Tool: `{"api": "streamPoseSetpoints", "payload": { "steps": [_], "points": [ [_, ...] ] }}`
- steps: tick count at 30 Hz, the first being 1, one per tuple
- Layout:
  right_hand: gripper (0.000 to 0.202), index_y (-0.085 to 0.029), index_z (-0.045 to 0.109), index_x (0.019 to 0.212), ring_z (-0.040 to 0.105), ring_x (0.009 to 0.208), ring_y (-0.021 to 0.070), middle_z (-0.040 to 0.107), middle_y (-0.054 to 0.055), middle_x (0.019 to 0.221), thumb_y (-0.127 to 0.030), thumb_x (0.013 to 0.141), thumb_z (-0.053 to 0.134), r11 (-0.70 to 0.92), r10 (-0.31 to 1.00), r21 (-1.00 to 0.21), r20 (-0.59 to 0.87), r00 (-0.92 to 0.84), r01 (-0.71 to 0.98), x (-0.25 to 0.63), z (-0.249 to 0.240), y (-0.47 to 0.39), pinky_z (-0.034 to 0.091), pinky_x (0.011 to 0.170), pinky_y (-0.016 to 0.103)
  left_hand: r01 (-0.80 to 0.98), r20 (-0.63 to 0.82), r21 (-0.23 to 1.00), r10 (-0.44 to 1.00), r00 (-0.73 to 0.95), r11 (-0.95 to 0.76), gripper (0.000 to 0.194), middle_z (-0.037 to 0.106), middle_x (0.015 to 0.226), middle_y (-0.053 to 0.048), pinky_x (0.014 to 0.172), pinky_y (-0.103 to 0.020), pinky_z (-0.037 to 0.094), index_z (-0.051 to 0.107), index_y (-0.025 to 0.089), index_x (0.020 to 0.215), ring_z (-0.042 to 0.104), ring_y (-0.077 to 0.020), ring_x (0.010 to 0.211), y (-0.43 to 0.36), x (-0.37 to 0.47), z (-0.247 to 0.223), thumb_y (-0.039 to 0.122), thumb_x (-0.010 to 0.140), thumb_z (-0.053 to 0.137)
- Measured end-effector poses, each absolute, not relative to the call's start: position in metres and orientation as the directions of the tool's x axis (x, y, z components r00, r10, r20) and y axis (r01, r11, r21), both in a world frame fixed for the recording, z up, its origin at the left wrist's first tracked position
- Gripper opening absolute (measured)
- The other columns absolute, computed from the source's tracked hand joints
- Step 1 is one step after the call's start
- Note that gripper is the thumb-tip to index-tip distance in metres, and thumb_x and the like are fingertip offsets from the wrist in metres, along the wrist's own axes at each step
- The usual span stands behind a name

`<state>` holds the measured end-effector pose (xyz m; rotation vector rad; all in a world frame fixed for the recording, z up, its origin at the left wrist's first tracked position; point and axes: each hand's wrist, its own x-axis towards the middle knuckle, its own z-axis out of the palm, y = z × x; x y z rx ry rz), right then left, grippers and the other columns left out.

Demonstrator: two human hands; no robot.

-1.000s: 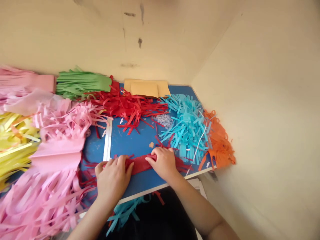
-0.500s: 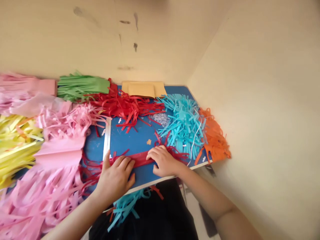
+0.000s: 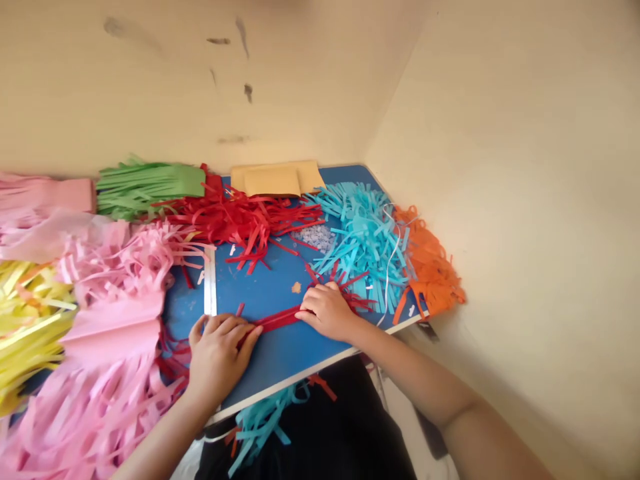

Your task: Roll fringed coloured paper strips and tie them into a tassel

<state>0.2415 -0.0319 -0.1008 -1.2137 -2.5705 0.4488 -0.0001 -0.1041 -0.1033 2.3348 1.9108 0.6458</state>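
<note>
A dark red fringed paper strip (image 3: 280, 319) lies across the blue table near its front edge, its uncut middle folded into a narrow band. My left hand (image 3: 220, 350) grips the band's left part, thumb in front and fingers behind. Closed on the right part is my right hand (image 3: 327, 311), its thumb along the near edge. Cut fringes spread out beyond both hands. A small tan paper scrap (image 3: 296, 287) rests just behind the band.
Piles of red fringe (image 3: 235, 217), light blue fringe (image 3: 367, 230) and orange fringe (image 3: 433, 263) line the back and right. Pink fringed paper (image 3: 117, 327), yellow fringe (image 3: 30, 313) and green fringe (image 3: 150, 187) fill the left. Tan paper sheets (image 3: 273, 180) lie by the wall.
The red band has become narrower between my hands. My left hand has gone from lying over it to gripping it with the thumb in front. The view has shifted slightly.
</note>
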Motion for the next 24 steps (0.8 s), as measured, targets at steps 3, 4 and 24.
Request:
{"api": "streamPoseSetpoints", "payload": {
  "steps": [3,4,24],
  "points": [
    [0.025,-0.019,0.067,0.074,0.052,0.08,0.0158,0.062,0.0,0.079,-0.037,0.092,0.065,0.57,0.811,-0.348,0.092,-0.578,0.744,0.235,-0.099,-0.032,0.025,0.073,0.032,0.926,0.223,0.315,0.964,0.143,-0.21,0.036,0.074,0.081,-0.003,0.095,-0.046,0.036,0.07,0.024,0.07,0.063,-0.025,0.09,-0.095,-0.001,-0.1,0.043,0.093,0.05],
    [0.025,-0.018,0.066,0.073,0.051,0.079,0.0159,0.061,0.0,0.077,-0.036,0.09,0.066,0.562,0.818,-0.341,0.096,-0.567,0.754,0.233,-0.098,-0.032,0.024,0.072,0.032,0.926,0.207,0.313,0.967,0.149,-0.21,0.037,0.074,0.08,-0.003,0.094,-0.045,0.037,0.069,0.024,0.069,0.062,-0.025,0.089,-0.092,-0.001,-0.099,0.044,0.093,0.05],
    [0.011,-0.021,0.065,0.093,0.055,0.093,0.02,0.068,0.003,0.094,-0.028,0.096,0.057,0.806,0.59,-0.172,0.303,-0.748,0.566,0.23,-0.092,-0.041,0.026,0.089,0.041,0.879,0.32,-0.007,0.832,0.454,-0.477,0.029,0.073,0.094,-0.002,0.109,-0.058,0.023,0.073,0.034,0.097,0.062,-0.028,0.101,-0.091,0.005,-0.084,0.015,0.089,0.052]
  ]
}}
